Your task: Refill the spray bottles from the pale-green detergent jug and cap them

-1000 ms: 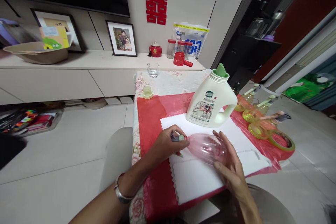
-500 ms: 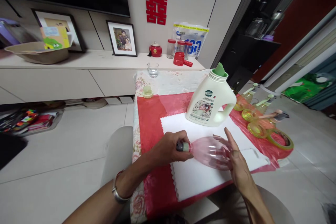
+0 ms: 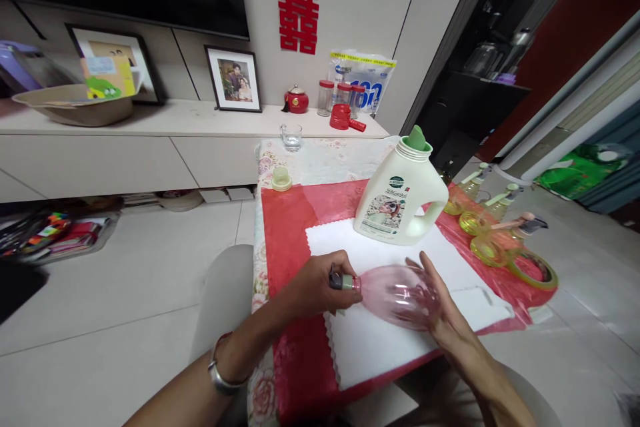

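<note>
A see-through pink bottle lies on its side in the air between my hands, above a white mat. My left hand is closed round its neck and the grey-green spray head. At the other end, my right hand cups the rounded base, its palm against the bottle and some fingers hidden behind it. Just beyond them stands a large pale detergent jug, upright, with a green spout at its mouth and no cap on it.
A pale green cap and a glass cup stand at the table's far left. Spray bottles of yellow liquid and a tape roll sit at the right. Red plastic sheeting partly covers the table.
The pink bottle has shifted slightly left with my left hand. My right hand has moved in closer around its base. The jug stands in the same place.
</note>
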Tool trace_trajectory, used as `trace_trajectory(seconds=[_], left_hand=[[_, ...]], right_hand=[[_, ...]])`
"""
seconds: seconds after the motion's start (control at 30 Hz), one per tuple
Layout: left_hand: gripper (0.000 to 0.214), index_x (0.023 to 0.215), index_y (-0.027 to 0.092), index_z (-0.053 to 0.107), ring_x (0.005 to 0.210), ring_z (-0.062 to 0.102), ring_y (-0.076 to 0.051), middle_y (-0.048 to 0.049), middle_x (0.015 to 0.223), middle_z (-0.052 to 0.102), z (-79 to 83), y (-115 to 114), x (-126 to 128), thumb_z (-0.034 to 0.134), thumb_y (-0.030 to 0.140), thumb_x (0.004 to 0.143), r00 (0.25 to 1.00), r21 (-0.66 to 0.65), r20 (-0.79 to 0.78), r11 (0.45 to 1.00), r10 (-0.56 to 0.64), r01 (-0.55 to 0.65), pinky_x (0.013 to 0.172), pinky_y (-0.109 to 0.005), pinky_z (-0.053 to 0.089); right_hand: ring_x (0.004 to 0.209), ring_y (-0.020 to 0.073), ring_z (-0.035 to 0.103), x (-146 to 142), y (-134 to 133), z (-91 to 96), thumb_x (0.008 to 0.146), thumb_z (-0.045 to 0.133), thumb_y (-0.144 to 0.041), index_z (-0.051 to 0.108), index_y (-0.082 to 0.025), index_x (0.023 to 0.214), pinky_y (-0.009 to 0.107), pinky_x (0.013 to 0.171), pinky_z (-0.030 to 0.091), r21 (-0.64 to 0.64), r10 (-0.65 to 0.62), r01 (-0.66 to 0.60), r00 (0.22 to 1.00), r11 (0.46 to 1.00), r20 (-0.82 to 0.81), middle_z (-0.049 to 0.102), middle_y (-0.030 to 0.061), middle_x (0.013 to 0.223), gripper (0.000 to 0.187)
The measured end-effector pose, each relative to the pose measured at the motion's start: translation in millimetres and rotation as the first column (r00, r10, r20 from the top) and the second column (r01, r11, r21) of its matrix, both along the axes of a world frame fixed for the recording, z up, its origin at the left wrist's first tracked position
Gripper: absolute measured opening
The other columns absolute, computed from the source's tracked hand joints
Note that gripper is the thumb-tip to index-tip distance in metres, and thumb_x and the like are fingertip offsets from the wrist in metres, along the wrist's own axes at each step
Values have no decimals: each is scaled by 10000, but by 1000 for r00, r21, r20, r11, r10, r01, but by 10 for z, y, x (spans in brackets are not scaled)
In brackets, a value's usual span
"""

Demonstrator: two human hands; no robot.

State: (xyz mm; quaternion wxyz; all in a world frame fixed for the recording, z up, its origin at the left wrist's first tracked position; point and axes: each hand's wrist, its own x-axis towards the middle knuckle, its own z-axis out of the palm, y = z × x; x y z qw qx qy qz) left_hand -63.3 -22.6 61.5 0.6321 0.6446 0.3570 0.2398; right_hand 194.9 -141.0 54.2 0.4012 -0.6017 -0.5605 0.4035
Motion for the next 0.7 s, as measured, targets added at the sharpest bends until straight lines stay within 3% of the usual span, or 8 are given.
trace_trajectory(seconds=[0.13, 0.33, 0.43, 0.5, 0.57, 0.7], left_hand=[[263, 821, 187, 587, 504, 518, -54, 75, 668, 539, -26, 36, -26, 789, 316, 713, 1000, -21, 29, 1000, 5, -4, 459, -166, 368], [301, 845, 193, 588, 471, 512, -69, 97, 548, 505, 59, 15, -21, 818, 297, 681, 999, -11, -12, 999, -38, 38, 436, -163, 353], [264, 838, 188, 602, 489, 510, -56, 81, 627, 532, 54, 32, -17, 798, 295, 697, 1000, -14, 16, 1000, -22, 22, 445, -164, 381], [268, 839, 186, 610, 495, 506, -49, 81, 658, 518, 51, 49, -18, 800, 313, 699, 1000, -19, 19, 1000, -14, 15, 448, -165, 397], [317, 844, 186, 610, 491, 511, -52, 91, 649, 482, 65, 62, -18, 825, 347, 677, 1000, -23, 12, 1000, -20, 20, 439, -166, 407], [367, 861, 187, 600, 476, 531, -65, 104, 616, 459, 115, 70, -12, 850, 356, 652, 999, -34, 14, 998, -43, 44, 428, -173, 419]], right_hand=[[1505, 248, 189, 29, -56, 7, 875, 665, -506, 192, -353, 1609, 451, 1226, 227, 109, 20, -26, 998, 994, 55, 194, 30, 1620, 887], [1499, 266, 202, 151, -41, -71, 957, 388, -663, 333, -250, 1582, 499, 1234, 98, -6, -45, 46, 989, 999, 138, 269, 53, 1592, 751], [1499, 252, 204, 120, -90, -25, 914, 558, -597, 162, -282, 1625, 454, 1217, 231, -21, 33, -32, 996, 999, 81, 185, 58, 1620, 873], [1486, 247, 246, 99, -106, -2, 875, 654, -534, 80, -324, 1627, 418, 1183, 329, 20, 16, -18, 998, 1000, 54, 162, 55, 1627, 969], [1471, 256, 283, 104, -91, -9, 872, 650, -556, 169, -319, 1618, 417, 1180, 340, 36, -36, 33, 997, 999, 73, 222, 55, 1610, 919], [1458, 287, 303, 144, -55, -53, 924, 470, -686, 432, -215, 1527, 467, 1224, 222, -100, -7, 9, 1000, 995, 23, 350, 97, 1550, 766]])
